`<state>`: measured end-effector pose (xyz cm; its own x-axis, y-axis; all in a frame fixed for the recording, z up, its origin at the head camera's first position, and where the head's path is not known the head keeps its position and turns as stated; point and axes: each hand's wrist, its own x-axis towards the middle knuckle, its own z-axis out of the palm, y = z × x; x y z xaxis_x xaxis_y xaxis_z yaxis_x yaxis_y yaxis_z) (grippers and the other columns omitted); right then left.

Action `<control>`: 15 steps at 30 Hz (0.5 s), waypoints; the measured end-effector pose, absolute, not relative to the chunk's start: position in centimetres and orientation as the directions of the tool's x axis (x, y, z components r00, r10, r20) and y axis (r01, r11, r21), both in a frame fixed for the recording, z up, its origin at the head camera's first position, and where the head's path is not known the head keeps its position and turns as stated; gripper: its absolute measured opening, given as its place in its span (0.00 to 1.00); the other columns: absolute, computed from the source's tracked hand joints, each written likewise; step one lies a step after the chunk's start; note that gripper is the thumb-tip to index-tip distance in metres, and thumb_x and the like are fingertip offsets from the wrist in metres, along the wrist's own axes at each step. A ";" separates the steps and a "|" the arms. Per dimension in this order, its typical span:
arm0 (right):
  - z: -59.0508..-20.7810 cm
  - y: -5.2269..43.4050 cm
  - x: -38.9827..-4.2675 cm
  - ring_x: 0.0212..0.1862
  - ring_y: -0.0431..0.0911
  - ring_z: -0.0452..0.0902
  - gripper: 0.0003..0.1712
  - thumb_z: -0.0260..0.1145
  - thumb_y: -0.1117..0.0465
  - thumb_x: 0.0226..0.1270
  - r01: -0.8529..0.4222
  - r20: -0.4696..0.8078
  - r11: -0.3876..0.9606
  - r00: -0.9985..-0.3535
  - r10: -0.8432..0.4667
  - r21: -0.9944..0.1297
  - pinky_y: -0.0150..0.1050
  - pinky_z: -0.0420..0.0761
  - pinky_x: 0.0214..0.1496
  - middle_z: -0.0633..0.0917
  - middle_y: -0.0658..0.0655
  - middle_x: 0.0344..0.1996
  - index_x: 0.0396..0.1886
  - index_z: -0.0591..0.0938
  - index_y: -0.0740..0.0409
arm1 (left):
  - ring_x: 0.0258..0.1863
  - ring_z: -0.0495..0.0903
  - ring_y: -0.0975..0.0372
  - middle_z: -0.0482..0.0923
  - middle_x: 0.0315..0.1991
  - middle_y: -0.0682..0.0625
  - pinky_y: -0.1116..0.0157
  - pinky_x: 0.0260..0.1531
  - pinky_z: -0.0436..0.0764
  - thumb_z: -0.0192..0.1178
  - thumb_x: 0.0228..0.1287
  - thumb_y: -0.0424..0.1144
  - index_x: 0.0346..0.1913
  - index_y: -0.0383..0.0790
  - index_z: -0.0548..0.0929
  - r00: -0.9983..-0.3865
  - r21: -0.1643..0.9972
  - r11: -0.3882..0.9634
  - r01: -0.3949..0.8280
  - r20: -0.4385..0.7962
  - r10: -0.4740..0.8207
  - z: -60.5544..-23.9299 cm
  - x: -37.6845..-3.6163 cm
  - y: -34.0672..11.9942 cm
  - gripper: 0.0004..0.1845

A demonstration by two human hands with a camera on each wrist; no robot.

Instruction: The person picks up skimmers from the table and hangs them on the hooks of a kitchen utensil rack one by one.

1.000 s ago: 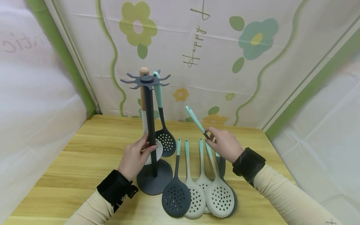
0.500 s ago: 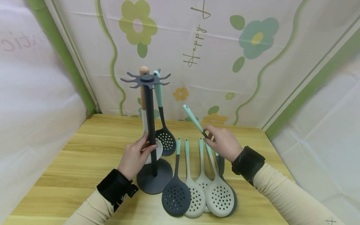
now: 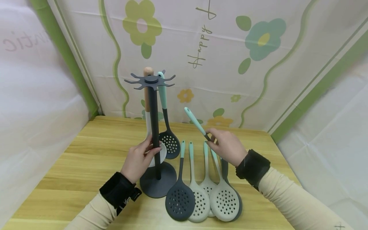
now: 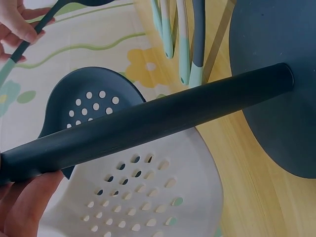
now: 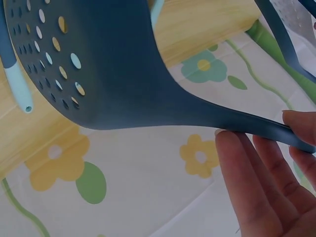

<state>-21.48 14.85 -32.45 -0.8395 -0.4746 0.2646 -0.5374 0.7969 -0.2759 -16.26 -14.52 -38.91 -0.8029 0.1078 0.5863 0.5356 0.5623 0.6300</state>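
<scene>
The left hand (image 3: 141, 159) is curled around the pole of the rack (image 3: 153, 127), probably to keep it steady. The right hand (image 3: 227, 147) pinches a dark skimmer (image 3: 198, 124) by its handle and lifts it off the table (image 3: 86, 153). Its long axis is tilted: the mint end points up and left, toward the rack's hooks, and the head hangs low behind the hand. Four skimmers (image 3: 201, 198) lie below, handles pointing away.
</scene>
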 end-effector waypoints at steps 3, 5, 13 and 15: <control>-32.4 14.8 -21.5 0.25 0.38 0.77 0.16 0.70 0.63 0.64 -0.547 0.275 0.795 -0.832 -0.481 -0.264 0.32 0.76 0.24 0.86 0.52 0.28 0.52 0.81 0.56 | 0.42 0.88 0.47 0.87 0.42 0.38 0.55 0.38 0.88 0.66 0.61 0.28 0.61 0.30 0.76 -0.804 0.632 0.562 0.534 0.584 0.108 -38.9 -16.2 -14.5 0.24; -32.4 14.7 -21.5 0.25 0.38 0.77 0.16 0.70 0.63 0.64 -0.551 0.280 0.793 -0.829 -0.484 -0.260 0.32 0.76 0.24 0.87 0.52 0.28 0.52 0.81 0.56 | 0.42 0.88 0.47 0.87 0.42 0.39 0.55 0.38 0.88 0.66 0.61 0.28 0.61 0.30 0.76 -0.807 0.633 0.563 0.531 0.581 0.108 -38.9 -16.2 -14.5 0.24; -32.2 14.4 -21.4 0.25 0.38 0.77 0.16 0.69 0.63 0.65 -0.546 0.265 0.790 -0.835 -0.483 -0.279 0.31 0.75 0.24 0.87 0.52 0.29 0.52 0.80 0.56 | 0.42 0.88 0.47 0.87 0.42 0.38 0.54 0.38 0.88 0.66 0.62 0.28 0.61 0.30 0.76 -0.811 0.635 0.566 0.526 0.574 0.109 -38.9 -16.2 -14.5 0.24; -32.1 14.3 -21.3 0.25 0.38 0.78 0.17 0.69 0.63 0.65 -0.539 0.252 0.790 -0.840 -0.480 -0.291 0.31 0.75 0.24 0.87 0.52 0.30 0.53 0.80 0.56 | 0.42 0.88 0.47 0.87 0.42 0.38 0.54 0.38 0.88 0.66 0.61 0.28 0.60 0.30 0.76 -0.813 0.636 0.567 0.523 0.572 0.109 -38.8 -16.2 -14.5 0.23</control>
<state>-21.33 14.33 -32.11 -0.8403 -0.4802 0.2516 -0.5389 0.7905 -0.2911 -16.19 -14.53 -38.83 -0.8130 0.1090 0.5720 0.5234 0.5671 0.6359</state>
